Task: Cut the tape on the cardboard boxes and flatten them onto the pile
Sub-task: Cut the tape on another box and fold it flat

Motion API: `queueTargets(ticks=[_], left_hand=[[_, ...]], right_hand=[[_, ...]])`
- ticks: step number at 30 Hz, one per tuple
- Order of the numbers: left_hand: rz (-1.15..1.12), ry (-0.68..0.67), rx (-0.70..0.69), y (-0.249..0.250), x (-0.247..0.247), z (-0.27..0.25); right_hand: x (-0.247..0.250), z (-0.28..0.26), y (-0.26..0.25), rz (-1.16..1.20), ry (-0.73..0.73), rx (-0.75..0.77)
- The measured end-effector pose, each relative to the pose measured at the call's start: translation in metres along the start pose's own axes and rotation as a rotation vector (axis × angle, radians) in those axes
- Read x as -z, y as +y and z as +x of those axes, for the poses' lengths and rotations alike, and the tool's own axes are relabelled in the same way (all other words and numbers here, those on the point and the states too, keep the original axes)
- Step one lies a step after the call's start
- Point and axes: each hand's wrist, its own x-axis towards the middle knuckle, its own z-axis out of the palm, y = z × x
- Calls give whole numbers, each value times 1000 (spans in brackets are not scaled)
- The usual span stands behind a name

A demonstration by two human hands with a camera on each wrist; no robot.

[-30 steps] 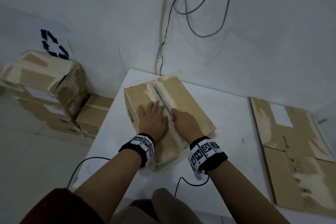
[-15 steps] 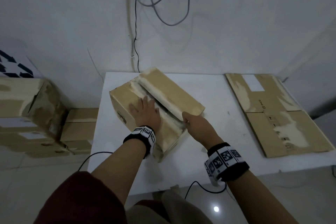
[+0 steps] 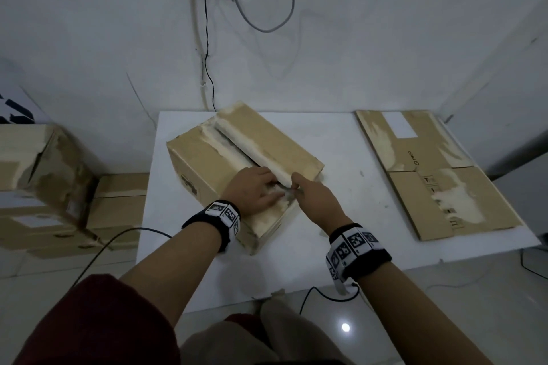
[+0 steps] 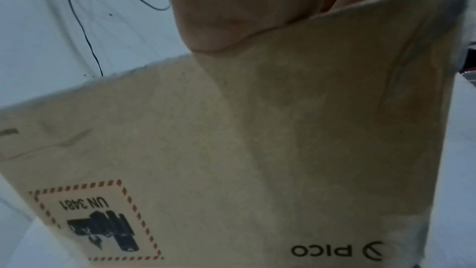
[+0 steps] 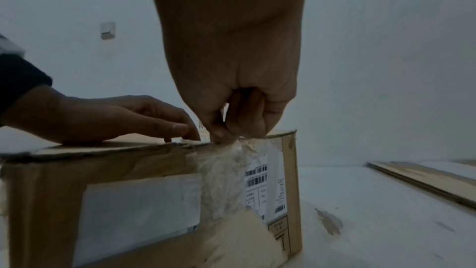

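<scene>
Because the seam decides the next pull, the lines run from it outward.

Box: the cardboard box (image 3: 237, 163) sits on the white desk (image 3: 341, 216) toward its left edge, turned askew, one corner near the desk's back edge and the taped end toward the front edge.
Long axis: the top seam runs along the box's length from the back-left corner region down to the near end, straight toward the hands.
Tape: the clear tape (image 5: 226, 172) is crumpled and hangs over the near end face, beside a barcode label.
Right hand: the right hand (image 3: 314, 195) pinches the tape at the top edge of the near end, fingers curled; it is the nearer one to the seam's end.
Left hand: the left hand (image 3: 252, 190) lies flat on the left flap, fingers straight, holding nothing, just beside the pinch.
Pile: the flattened cardboard (image 3: 430, 172) lies at the desk's right edge, well apart from the box.
Hidden: no cutting tool is visible; whether the seam is fully parted I cannot tell. The left wrist view shows mostly a side wall of the box.
</scene>
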Motion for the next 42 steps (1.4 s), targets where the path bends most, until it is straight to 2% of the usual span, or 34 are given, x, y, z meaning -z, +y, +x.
queueTargets(ticks=[5, 9, 13, 18, 23, 25, 31, 37, 39, 42], left_hand=[[120, -161, -34, 0, 2, -3], [210, -204, -52, 6, 1, -3], [235, -203, -67, 7, 2, 2], [138, -118, -110, 5, -2, 1], [58, -130, -91, 6, -2, 1], [49, -140, -97, 6, -2, 1], [95, -157, -103, 7, -2, 2], [151, -180, -87, 9, 1, 3], [145, -179, -89, 9, 0, 3], [137, -188, -76, 9, -1, 4]], right_hand=[[11, 1, 1, 126, -68, -51], [31, -3, 0, 279, -50, -70], [40, -5, 3, 407, 27, -61], [29, -11, 3, 468, -37, -73], [25, -7, 9, 550, -89, -109], [28, -6, 10, 512, -119, -119], [16, 1, 5, 313, -90, -69], [30, -4, 10, 260, -133, -52], [25, -6, 8, 330, -84, -95], [12, -13, 12, 595, -44, -182]])
